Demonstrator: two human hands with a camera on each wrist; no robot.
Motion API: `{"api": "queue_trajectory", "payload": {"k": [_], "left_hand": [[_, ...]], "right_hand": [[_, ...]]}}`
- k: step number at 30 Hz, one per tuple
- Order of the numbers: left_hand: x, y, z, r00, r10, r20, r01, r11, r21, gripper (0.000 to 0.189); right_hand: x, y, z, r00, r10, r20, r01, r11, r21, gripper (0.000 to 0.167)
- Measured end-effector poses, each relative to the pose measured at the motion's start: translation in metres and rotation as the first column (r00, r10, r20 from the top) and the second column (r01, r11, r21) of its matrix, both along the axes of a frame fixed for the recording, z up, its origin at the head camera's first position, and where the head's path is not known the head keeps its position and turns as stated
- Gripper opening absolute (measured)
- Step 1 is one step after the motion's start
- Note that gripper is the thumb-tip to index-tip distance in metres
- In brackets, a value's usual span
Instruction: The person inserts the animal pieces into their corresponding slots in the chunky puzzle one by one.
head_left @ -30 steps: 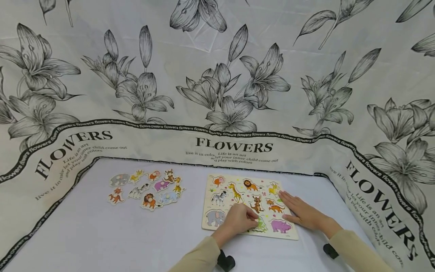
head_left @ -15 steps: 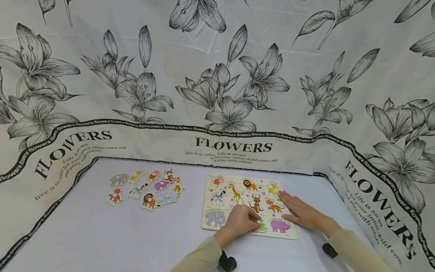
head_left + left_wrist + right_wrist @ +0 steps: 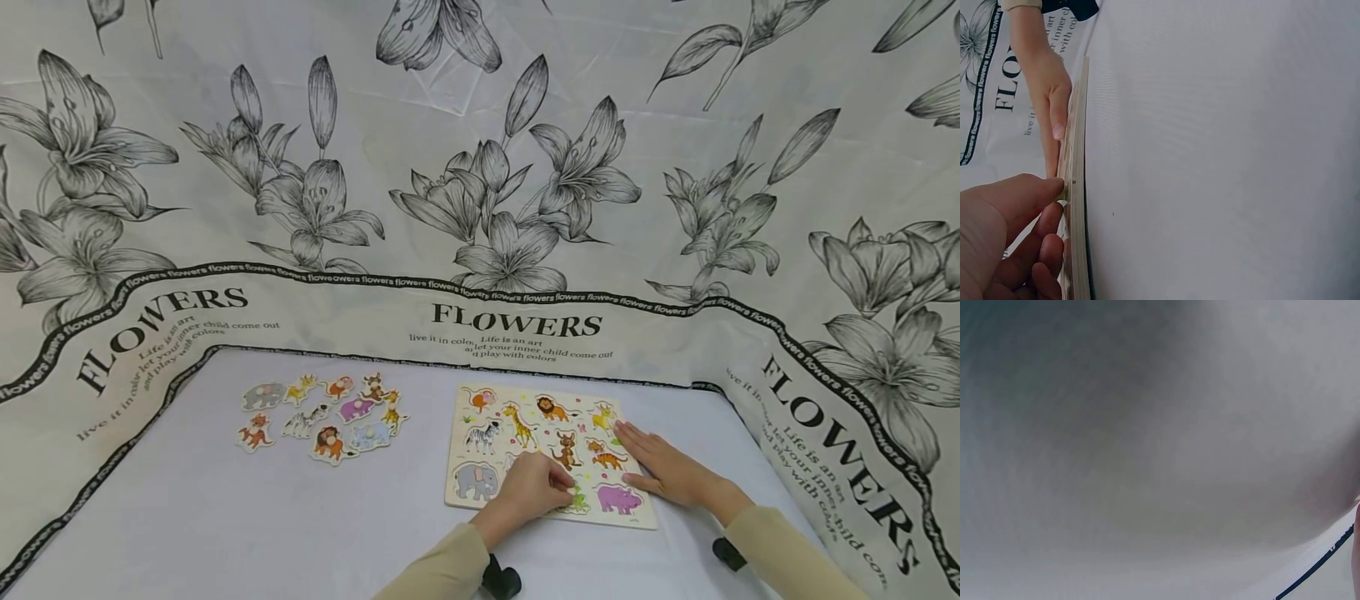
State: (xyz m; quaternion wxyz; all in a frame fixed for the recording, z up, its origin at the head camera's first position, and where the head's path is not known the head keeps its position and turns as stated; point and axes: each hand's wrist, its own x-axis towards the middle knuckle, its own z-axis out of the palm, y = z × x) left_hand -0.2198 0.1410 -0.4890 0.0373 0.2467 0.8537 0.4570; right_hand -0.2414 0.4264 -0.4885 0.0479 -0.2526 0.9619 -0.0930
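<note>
A wooden animal puzzle board (image 3: 498, 500) lies on the white cloth, its pictures including a lion, giraffe, zebra, elephant, tiger and hippo. Over its near edge my left hand (image 3: 534, 485) pinches a green animal puzzle piece (image 3: 579, 502) between thumb and forefinger, low against the board. The fingers cover most of that piece, so its kind is unclear. In the left wrist view the thumb (image 3: 1038, 190) and forefinger meet at the board's face. My right hand (image 3: 670, 468) rests with straight fingers on the board's right edge. The right wrist view shows mostly blurred cloth.
To the left of the board lies a loose group of animal puzzle pieces, among them a grey elephant (image 3: 264, 397), a zebra (image 3: 305, 421), a lion (image 3: 330, 445) and a purple hippo (image 3: 357, 407). A flower-printed cloth wall (image 3: 517, 333) rises behind and at both sides.
My left hand has shifted slightly right over the green puzzle piece since a second ago, then stayed nearly still. My right hand and the loose pieces have kept their places.
</note>
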Motion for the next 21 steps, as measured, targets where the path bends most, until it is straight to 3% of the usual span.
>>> {"api": "queue_trajectory", "payload": {"k": [16,21], "left_hand": [[0.002,-0.011,0.010,0.995,-0.073,0.069,0.072,0.997,0.009,0.011],[0.004,-0.016,0.010,0.993,-0.089,0.074,0.089,0.996,-0.005,0.017]], "right_hand": [[0.003,-0.005,0.008,0.999,-0.020,0.046,0.020,1.000,0.004,0.078],[0.004,-0.005,0.007,1.000,-0.013,0.024,0.012,1.000,0.005,0.077]]}}
